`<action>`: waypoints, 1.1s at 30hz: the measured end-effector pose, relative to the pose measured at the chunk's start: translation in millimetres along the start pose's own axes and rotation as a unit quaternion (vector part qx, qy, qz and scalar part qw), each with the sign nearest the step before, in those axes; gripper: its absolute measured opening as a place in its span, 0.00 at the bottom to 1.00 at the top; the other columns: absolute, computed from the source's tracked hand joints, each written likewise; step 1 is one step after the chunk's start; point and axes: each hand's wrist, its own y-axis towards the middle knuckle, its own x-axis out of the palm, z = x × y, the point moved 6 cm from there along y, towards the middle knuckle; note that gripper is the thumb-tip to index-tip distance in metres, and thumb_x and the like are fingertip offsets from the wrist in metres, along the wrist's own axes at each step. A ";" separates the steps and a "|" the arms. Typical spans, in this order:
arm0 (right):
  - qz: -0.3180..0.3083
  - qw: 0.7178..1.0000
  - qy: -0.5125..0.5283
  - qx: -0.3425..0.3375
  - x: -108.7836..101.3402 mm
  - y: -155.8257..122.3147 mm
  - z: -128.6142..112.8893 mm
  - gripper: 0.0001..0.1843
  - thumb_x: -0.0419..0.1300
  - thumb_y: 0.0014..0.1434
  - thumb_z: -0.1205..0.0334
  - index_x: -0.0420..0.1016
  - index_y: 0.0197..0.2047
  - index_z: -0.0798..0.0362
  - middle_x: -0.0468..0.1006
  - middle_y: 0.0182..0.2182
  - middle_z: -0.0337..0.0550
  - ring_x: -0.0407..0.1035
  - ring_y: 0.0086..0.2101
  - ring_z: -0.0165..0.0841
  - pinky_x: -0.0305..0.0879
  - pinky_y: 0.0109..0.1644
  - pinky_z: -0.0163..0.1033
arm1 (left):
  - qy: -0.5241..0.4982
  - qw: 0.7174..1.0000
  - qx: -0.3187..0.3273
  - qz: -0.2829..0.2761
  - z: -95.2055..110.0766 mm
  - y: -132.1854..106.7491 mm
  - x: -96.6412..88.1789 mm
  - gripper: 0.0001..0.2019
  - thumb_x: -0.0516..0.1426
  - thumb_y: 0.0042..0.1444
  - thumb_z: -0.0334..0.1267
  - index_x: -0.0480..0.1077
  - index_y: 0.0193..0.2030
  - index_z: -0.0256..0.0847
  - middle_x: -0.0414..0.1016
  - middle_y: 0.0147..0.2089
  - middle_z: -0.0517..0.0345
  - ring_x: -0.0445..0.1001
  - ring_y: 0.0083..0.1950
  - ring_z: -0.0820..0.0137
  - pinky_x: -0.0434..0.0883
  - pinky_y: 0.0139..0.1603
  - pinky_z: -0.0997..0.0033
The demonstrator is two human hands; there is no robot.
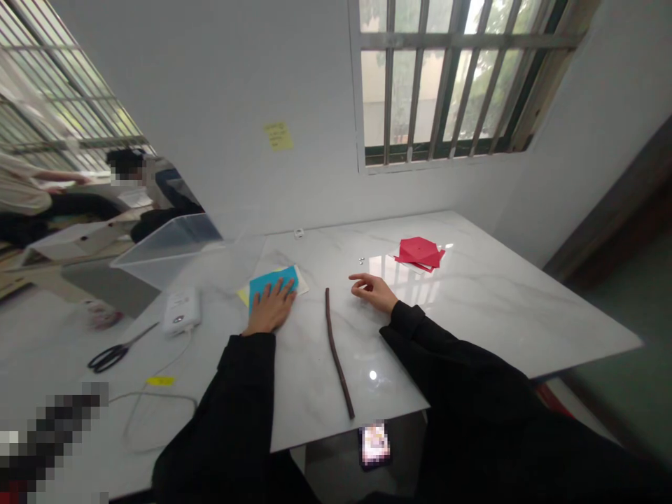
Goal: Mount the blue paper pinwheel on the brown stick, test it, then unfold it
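Observation:
My left hand point(271, 306) lies flat, fingers spread, on a blue sheet of paper point(286, 276). Yellow and white paper edges stick out from under that sheet. My right hand point(372, 292) hovers over or rests on the table to the right, its index finger stretched out and the others curled; I see nothing in it. Between my hands a thin, slightly bent dark brown stick point(334, 350) lies lengthwise on the table. Just beyond my right hand are a few tiny shiny pieces point(362, 260). Farther right is a pile of red cut paper point(418, 252) with white paper beneath.
The white marbled table point(483, 294) meets the wall. At left are a clear plastic bin point(162, 245), a white power bank point(181, 311) with a cable, and black-handled scissors point(113, 355). A lit phone point(374, 444) is below the front edge. Two people sit far left.

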 end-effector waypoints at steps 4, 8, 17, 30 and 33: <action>0.004 0.999 -0.047 -0.005 -1.9 -2.7 -1.8 0.24 0.65 0.55 0.55 0.77 0.54 0.53 0.79 0.36 0.41 0.65 0.26 0.25 0.62 0.33 0.32 | -0.011 0.999 -0.032 -0.030 -2.8 -2.9 22.0 0.35 0.45 0.65 0.60 0.54 0.74 0.48 0.49 0.77 0.49 0.46 0.75 0.41 0.45 0.69 0.32; 0.057 0.990 -0.130 -0.003 -3.7 -5.0 -7.5 0.15 0.62 0.58 0.55 0.80 0.46 0.53 0.78 0.29 0.39 0.67 0.26 0.27 0.62 0.35 0.33 | -0.047 0.989 0.003 0.142 22.4 -11.5 -17.4 0.32 0.49 0.65 0.55 0.62 0.70 0.41 0.61 0.71 0.41 0.53 0.72 0.44 0.50 0.69 0.40; 0.016 0.918 -0.396 0.017 15.0 -11.0 -26.0 0.16 0.61 0.62 0.49 0.79 0.32 0.53 0.78 0.29 0.44 0.69 0.31 0.33 0.58 0.35 0.35 | -0.251 0.922 0.268 0.121 182.6 -55.5 -38.7 0.04 0.58 0.61 0.39 0.72 0.40 0.43 0.73 0.42 0.52 0.70 0.48 0.60 0.68 0.52 0.60; -0.010 0.875 -0.482 0.039 18.6 -18.1 -29.6 0.09 0.60 0.60 0.57 0.79 0.33 0.50 0.81 0.32 0.46 0.73 0.34 0.38 0.60 0.37 0.38 | -0.341 0.903 0.248 0.080 200.7 -58.0 -27.6 0.10 0.58 0.58 0.35 0.59 0.30 0.43 0.62 0.30 0.62 0.63 0.33 0.70 0.62 0.36 0.68; -0.007 0.873 -0.485 0.040 19.2 -17.7 -29.3 0.08 0.60 0.60 0.58 0.79 0.33 0.50 0.82 0.33 0.46 0.74 0.34 0.37 0.61 0.37 0.37 | -0.345 0.895 0.275 0.060 202.5 -61.1 -27.5 0.10 0.62 0.57 0.40 0.63 0.33 0.42 0.64 0.34 0.60 0.64 0.35 0.69 0.63 0.37 0.68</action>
